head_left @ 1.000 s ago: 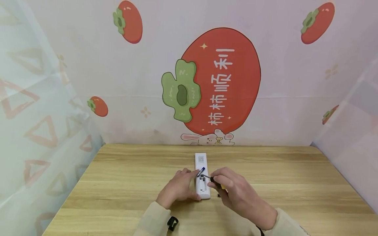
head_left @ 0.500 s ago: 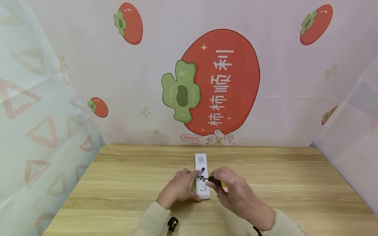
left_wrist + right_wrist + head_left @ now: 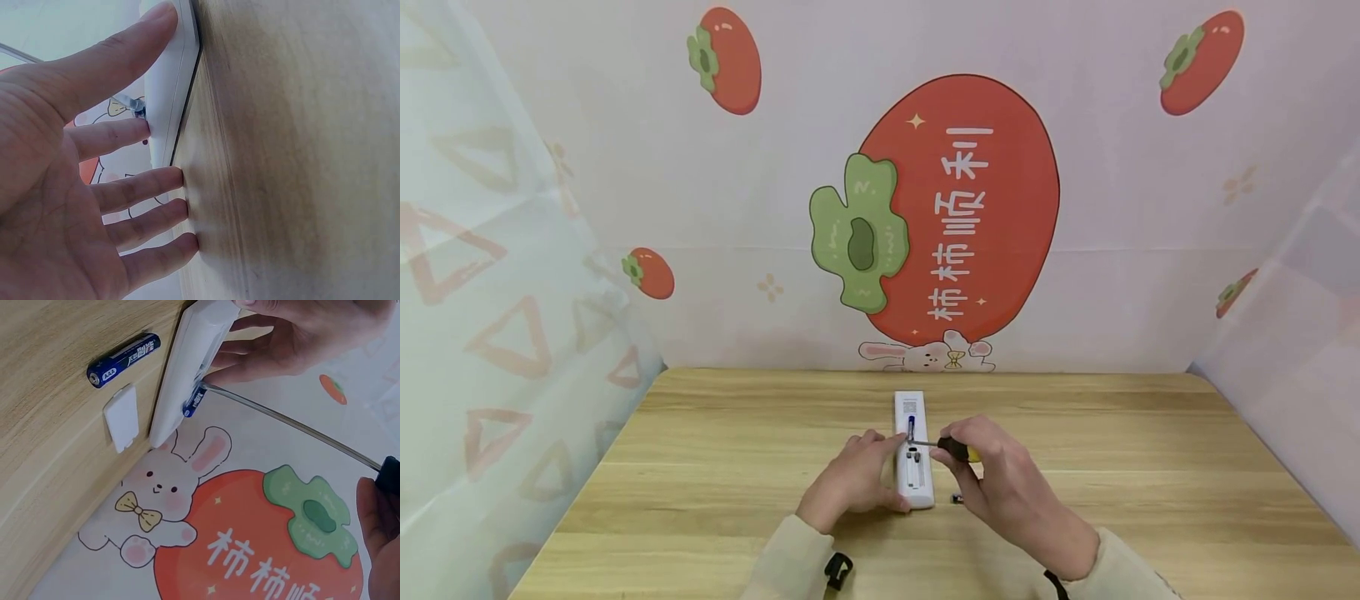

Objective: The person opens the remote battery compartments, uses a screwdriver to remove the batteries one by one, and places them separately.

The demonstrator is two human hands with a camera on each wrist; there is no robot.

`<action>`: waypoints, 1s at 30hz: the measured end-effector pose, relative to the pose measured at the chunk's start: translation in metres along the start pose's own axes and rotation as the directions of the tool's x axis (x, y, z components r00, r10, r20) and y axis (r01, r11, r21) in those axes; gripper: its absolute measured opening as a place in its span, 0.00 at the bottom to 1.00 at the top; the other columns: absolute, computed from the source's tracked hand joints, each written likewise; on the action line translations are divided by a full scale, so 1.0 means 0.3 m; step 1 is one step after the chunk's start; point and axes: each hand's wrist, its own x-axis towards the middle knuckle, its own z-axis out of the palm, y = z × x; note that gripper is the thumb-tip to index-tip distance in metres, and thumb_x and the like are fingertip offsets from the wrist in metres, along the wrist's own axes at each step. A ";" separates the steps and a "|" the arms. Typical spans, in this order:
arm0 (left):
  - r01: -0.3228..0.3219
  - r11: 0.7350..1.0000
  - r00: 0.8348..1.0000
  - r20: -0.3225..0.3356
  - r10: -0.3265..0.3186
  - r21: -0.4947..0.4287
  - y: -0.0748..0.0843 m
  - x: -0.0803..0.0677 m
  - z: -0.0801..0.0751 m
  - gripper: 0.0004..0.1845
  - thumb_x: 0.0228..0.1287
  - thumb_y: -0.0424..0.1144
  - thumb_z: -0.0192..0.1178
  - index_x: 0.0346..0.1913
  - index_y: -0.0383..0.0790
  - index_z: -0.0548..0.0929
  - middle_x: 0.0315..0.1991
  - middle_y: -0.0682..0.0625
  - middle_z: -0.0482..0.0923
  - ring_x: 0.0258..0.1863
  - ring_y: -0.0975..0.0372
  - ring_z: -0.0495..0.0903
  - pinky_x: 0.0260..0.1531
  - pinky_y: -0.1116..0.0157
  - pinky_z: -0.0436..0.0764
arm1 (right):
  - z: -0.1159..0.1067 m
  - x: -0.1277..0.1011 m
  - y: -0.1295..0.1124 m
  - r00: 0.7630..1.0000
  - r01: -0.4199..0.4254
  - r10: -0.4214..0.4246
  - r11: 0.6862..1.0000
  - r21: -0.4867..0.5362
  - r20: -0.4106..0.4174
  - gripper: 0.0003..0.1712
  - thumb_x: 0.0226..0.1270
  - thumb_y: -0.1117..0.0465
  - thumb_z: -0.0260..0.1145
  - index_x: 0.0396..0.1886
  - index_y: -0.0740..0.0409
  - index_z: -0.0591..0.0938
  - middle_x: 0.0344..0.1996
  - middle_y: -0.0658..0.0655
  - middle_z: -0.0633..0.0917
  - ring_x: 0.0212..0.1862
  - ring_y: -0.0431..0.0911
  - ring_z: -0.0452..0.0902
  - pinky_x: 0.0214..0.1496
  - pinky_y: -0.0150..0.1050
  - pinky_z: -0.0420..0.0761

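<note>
white remote control lay lengthwise on the wooden table, back side up, battery bay uncovered. left hand rested flat just left of the remote, fingers straight and relaxed, thumb and forefinger touching its long edge, remaining fingertips pressed against the tabletop; held nothing. right hand sat just right of the remote, fingers curled round the black-and-yellow handle of a screwdriver. metal shaft ran leftward from the handle, tip touching a blue aaa battery standing partly out of the bay at the far end. second blue battery lay loose on the table, apart from the remote on the right-hand side. white battery cover lay flat just beside that battery, near the remote's edge but not touching it. persimmon-print backdrop stood behind the table.
</note>
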 end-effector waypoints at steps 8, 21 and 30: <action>0.000 1.000 1.000 0.007 0.000 -0.008 0.003 -0.003 -0.002 0.50 0.45 0.48 0.83 0.73 0.41 0.73 0.62 0.40 0.73 0.58 0.48 0.71 0.58 0.46 0.75 | 0.002 -0.005 0.008 1.000 -0.027 0.027 1.000 -0.012 -0.013 0.16 0.81 0.56 0.56 0.52 0.65 0.66 0.34 0.55 0.79 0.32 0.43 0.77 0.34 0.31 0.79; -0.008 1.000 1.000 0.010 0.008 0.018 0.001 0.007 -0.001 0.50 0.45 0.49 0.83 0.73 0.41 0.72 0.60 0.40 0.74 0.56 0.48 0.72 0.56 0.47 0.76 | 0.023 0.030 0.018 0.993 -0.116 0.115 0.991 -0.069 -0.009 0.20 0.81 0.53 0.55 0.56 0.65 0.64 0.36 0.55 0.80 0.34 0.45 0.81 0.39 0.37 0.84; -0.018 0.999 1.000 0.016 0.018 0.037 -0.004 0.006 -0.001 0.51 0.45 0.50 0.83 0.73 0.40 0.71 0.60 0.41 0.74 0.55 0.49 0.72 0.55 0.48 0.77 | 0.065 0.013 0.057 0.983 -0.172 0.175 0.983 -0.057 0.056 0.19 0.81 0.53 0.53 0.57 0.64 0.64 0.35 0.55 0.81 0.33 0.45 0.80 0.38 0.36 0.84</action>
